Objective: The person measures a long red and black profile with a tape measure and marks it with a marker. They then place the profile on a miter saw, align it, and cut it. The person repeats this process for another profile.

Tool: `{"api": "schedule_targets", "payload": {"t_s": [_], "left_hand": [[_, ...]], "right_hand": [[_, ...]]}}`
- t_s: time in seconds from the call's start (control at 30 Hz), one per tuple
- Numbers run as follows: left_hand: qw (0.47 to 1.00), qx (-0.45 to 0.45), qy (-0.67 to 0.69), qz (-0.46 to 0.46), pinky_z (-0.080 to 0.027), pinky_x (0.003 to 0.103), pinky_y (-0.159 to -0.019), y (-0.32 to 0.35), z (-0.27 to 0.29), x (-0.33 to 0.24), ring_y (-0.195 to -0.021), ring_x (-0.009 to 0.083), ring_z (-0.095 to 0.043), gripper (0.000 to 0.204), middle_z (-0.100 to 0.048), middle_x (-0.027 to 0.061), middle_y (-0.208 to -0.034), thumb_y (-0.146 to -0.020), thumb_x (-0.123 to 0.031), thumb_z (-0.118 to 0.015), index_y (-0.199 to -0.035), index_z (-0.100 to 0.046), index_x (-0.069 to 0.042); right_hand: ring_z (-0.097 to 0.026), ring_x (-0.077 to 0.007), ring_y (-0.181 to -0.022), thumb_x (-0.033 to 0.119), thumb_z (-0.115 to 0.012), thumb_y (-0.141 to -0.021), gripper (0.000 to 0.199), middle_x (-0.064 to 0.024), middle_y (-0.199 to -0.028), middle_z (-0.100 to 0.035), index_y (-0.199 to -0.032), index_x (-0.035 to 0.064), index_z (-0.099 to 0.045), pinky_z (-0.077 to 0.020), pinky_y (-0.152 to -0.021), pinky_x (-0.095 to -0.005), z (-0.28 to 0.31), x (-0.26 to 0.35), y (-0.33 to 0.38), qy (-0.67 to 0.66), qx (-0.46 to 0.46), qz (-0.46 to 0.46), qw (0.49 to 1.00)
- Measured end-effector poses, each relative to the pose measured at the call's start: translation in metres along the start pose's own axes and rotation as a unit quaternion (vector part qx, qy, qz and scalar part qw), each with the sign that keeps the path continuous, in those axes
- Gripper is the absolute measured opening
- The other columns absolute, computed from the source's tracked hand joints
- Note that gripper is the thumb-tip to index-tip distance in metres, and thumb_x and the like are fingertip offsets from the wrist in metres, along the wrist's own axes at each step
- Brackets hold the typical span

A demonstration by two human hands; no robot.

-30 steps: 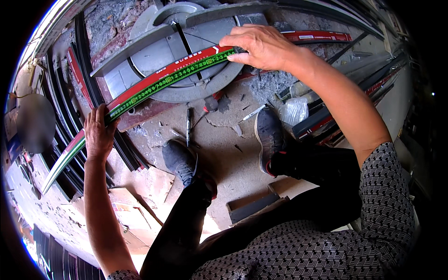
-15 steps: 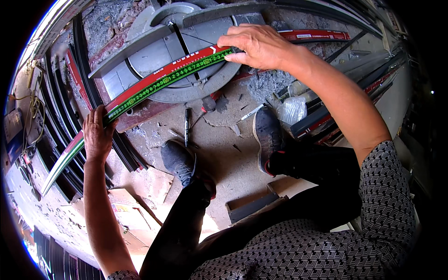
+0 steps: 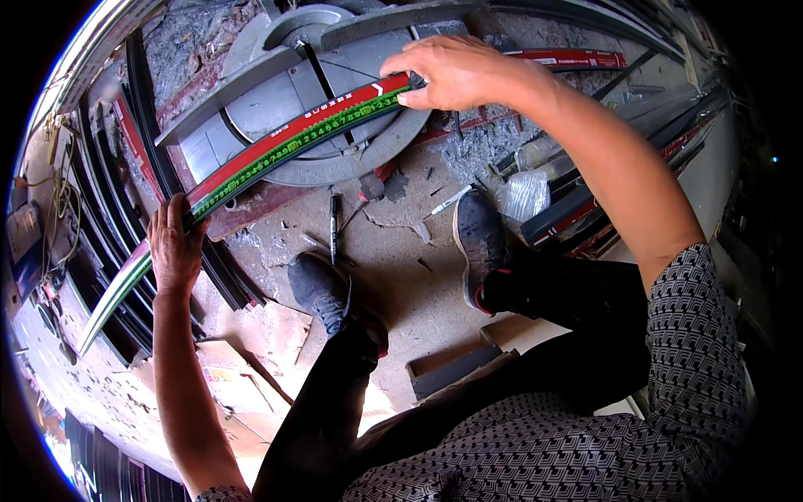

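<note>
A long red and green profile strip lies slantwise across the round grey table of a mitre saw on the floor. My right hand grips the strip's upper right end, fingers closed over it. My left hand is clasped on the same strip lower left, past the saw's edge, where the strip runs on toward the left rim of the view. The saw's grey fence crosses behind the strip.
My two dark shoes stand on the dusty concrete floor below the saw. A black marker and a white pen lie between them. Bundles of dark profiles lie at left; more profiles and plastic wrap at right. A short grey offcut rests near my leg.
Both hands and the strip stay almost where they were; the strip has slid slightly along the saw table toward the upper right.
</note>
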State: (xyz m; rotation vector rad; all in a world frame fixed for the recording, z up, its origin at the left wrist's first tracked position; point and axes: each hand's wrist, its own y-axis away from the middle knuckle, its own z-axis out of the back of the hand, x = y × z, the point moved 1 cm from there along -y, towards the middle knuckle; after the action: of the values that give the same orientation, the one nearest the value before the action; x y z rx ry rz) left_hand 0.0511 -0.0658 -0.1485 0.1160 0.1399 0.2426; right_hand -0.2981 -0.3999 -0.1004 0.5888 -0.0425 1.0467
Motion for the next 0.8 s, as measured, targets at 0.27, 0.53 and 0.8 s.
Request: {"api": "schedule_targets", "payload": {"t_s": [0.27,0.53,0.8], "left_hand": [[1.000,-0.022,0.007,-0.009,-0.044,0.050,-0.102,0.001,-0.002,0.000,-0.109,0.0374,-0.061,0.053,-0.064,0.0135,-0.113,-0.093,-0.030,-0.076,-0.136,-0.056,-0.006],[1.000,-0.018,0.006,-0.006,-0.044,0.050,-0.104,0.002,-0.006,0.004,-0.111,0.0369,-0.061,0.053,-0.065,0.0132,-0.116,-0.094,-0.029,-0.076,-0.137,-0.056,-0.006],[1.000,-0.015,-0.010,-0.007,-0.044,0.050,-0.105,0.002,-0.005,0.004,-0.112,0.0374,-0.061,0.054,-0.065,0.0140,-0.117,-0.094,-0.031,-0.075,-0.138,-0.055,-0.006]], "right_hand": [[-0.073,-0.0373,-0.107,0.036,-0.081,-0.086,0.057,-0.0206,-0.114,-0.075,-0.137,0.0141,-0.069,-0.0568,-0.092,-0.0471,0.012,0.006,-0.008,-0.028,0.056,-0.047,0.997],[-0.072,-0.0332,-0.112,0.037,-0.083,-0.085,0.053,-0.0163,-0.117,-0.076,-0.129,0.0096,-0.073,-0.0557,-0.096,-0.0444,0.006,0.008,-0.017,-0.065,0.052,-0.108,0.991],[-0.069,-0.0345,-0.120,0.043,-0.085,-0.084,0.054,-0.0178,-0.122,-0.075,-0.127,0.0117,-0.075,-0.0538,-0.100,-0.0484,-0.002,0.012,-0.014,-0.017,0.012,-0.120,0.993]]}}
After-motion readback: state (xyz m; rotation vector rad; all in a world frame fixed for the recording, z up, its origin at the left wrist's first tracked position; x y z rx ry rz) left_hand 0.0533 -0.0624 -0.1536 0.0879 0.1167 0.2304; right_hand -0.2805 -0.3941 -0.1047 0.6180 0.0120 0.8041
